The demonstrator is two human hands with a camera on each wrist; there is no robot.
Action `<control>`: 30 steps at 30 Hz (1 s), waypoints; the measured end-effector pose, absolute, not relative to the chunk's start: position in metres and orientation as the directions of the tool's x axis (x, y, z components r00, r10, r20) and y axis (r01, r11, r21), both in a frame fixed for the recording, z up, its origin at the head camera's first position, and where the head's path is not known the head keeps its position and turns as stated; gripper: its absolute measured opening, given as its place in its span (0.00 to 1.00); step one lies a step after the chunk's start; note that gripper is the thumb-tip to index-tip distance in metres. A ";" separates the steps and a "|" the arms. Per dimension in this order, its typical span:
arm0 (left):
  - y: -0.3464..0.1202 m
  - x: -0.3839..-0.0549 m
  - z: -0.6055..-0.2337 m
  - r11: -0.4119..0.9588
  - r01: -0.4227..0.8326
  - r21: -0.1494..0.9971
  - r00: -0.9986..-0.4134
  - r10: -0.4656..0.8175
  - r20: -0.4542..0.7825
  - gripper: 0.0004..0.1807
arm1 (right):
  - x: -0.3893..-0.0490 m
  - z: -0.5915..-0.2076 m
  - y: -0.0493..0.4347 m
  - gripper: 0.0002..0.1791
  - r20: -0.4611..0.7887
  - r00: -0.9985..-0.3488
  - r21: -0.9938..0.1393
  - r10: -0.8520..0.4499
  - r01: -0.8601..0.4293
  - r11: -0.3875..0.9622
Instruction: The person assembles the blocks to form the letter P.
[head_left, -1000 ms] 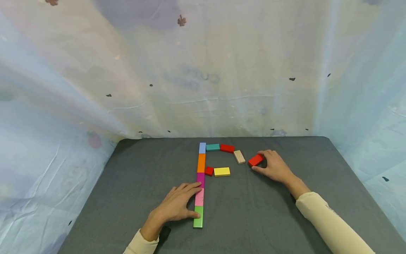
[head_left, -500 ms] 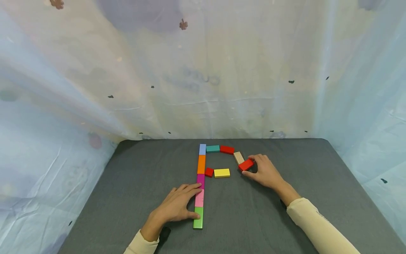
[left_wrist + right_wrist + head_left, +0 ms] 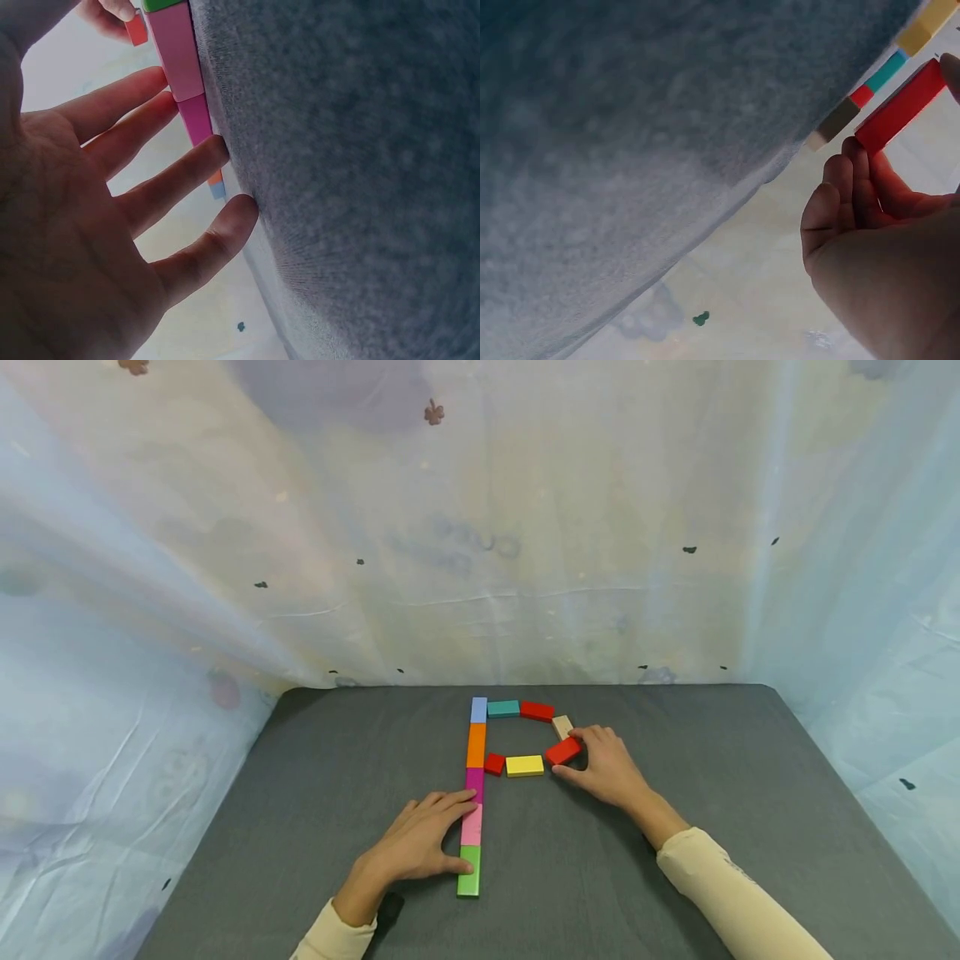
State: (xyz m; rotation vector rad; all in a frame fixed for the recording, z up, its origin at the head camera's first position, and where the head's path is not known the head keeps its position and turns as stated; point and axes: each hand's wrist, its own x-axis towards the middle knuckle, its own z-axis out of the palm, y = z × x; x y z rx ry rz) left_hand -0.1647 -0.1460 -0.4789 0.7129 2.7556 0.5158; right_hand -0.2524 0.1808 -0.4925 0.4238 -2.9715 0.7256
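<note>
My right hand pinches a red block by its ends, between thumb and fingertips. In the right wrist view this red block seems held a little above the cloth. It lies between a yellow block and a beige block, whose near end it partly hides. My left hand rests with spread, straight fingers along a column of blocks: green, pink, magenta, orange and light blue. Its fingertips touch or nearly touch the column's left side.
From the column's top, a teal block and another red block run right toward the beige one. A small red block joins the column to the yellow one. Grey cloth covers the table; a patterned curtain hangs behind.
My right hand has carried the red block leftward, from right of the beige block to just beside the yellow block's right end. The left hand has stayed at the column.
</note>
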 end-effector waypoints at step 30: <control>-0.146 -0.165 -0.479 0.821 0.409 0.399 -0.851 0.501 -0.158 0.49 | -0.248 -0.497 0.176 0.41 0.086 -0.957 -0.385 -0.276 -0.288 0.877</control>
